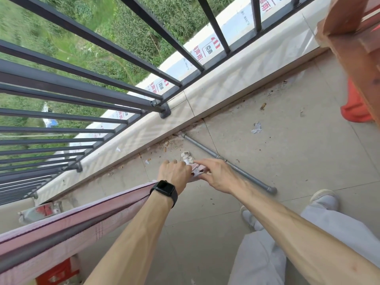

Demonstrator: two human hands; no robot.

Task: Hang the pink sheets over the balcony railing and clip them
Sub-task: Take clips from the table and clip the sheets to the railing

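Observation:
A pink sheet (86, 221) hangs folded over a dark rail (51, 243) that runs from the lower left up to my hands. My left hand (174, 171), with a black watch on the wrist, is closed over the sheet's end on the rail. My right hand (216, 173) meets it from the right, its fingers pinching a small white clip (197, 173) at the sheet's pink edge. How far the clip bites onto the cloth is hidden between the hands. The black balcony railing (92, 87) fills the upper left, with green plants far below.
A pale tiled ledge (205, 95) carries the railing posts. On the floor lie a grey metal pipe (230, 163), crumpled paper (187, 156) and bits of litter. A red crate (57, 272) stands at the lower left, reddish wooden furniture (353, 38) at the upper right. My legs (267, 254) are at the lower right.

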